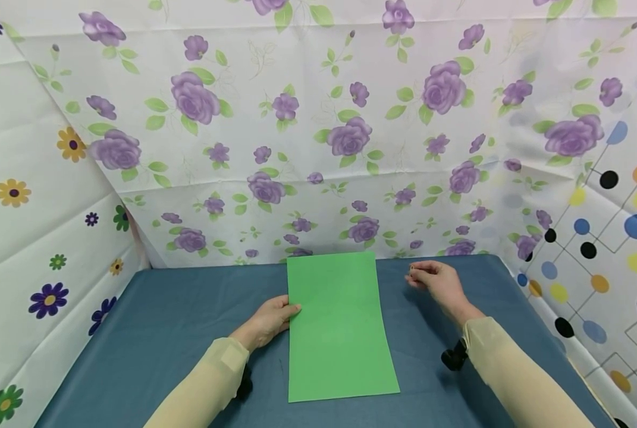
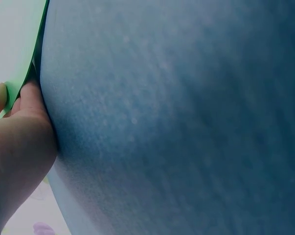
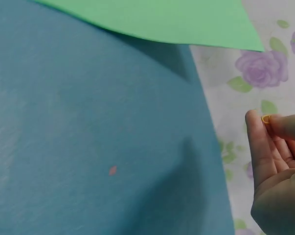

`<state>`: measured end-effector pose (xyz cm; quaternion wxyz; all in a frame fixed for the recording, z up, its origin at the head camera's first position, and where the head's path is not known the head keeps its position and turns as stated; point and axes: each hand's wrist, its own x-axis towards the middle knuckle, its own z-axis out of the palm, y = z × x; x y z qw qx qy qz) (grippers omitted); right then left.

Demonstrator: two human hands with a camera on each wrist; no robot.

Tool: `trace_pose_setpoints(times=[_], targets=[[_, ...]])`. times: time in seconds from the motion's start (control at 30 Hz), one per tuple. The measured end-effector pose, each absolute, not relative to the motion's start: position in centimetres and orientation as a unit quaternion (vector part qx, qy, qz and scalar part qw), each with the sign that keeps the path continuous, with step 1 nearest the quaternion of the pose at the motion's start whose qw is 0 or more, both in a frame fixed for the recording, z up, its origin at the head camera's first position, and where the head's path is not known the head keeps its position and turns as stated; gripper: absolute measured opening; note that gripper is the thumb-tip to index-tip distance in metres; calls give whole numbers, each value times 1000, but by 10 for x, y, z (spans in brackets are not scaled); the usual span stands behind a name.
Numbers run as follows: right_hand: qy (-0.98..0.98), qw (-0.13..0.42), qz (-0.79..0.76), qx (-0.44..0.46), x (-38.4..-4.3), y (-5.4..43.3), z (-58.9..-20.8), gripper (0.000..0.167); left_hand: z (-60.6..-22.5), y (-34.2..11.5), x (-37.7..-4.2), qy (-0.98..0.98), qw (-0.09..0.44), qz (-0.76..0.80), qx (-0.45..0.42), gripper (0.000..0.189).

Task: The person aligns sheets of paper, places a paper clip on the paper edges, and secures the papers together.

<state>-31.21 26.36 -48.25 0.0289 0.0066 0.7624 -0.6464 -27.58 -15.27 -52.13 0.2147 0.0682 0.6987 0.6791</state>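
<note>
A green sheet of paper (image 1: pixel 336 333) is raised at its far end from the blue-covered table. My left hand (image 1: pixel 267 321) pinches its left edge, thumb on the front and fingers behind; the left wrist view shows this grip on the sheet's edge (image 2: pixel 27 66). To the right of the paper and apart from it, my right hand (image 1: pixel 438 288) is held above the table. Between its thumb and index finger it pinches a small yellow loop (image 3: pixel 266 119), like the end of a paper clip. Most of that loop is hidden by the fingers.
Blue cloth (image 1: pixel 190 333) covers the table. Behind it hangs a white sheet with purple flowers (image 1: pixel 297 142). Patterned cloths stand at the left (image 1: pixel 45 238) and right (image 1: pixel 602 238). A small reddish spot (image 3: pixel 113 170) shows on the blue cloth.
</note>
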Motion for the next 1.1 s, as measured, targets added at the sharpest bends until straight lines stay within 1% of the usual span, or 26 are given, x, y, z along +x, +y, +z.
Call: trace_pose_setpoints(times=[0.1, 0.33, 0.5, 0.9, 1.1], targets=[[761, 27, -648, 9, -317, 259, -474, 35, -521, -153, -275, 699, 215, 679, 67, 37], [790, 42, -611, -33, -329, 248, -459, 40, -521, -153, -275, 701, 213, 677, 68, 37], [820, 54, -568, -55, -336, 236, -446, 38, -520, -154, -276, 704, 213, 675, 66, 36], [826, 62, -558, -40, -356, 204, -422, 43, -520, -151, -275, 713, 200, 668, 69, 36], [827, 69, -556, -44, -362, 191, -411, 38, -520, -151, -275, 718, 193, 664, 79, 35]])
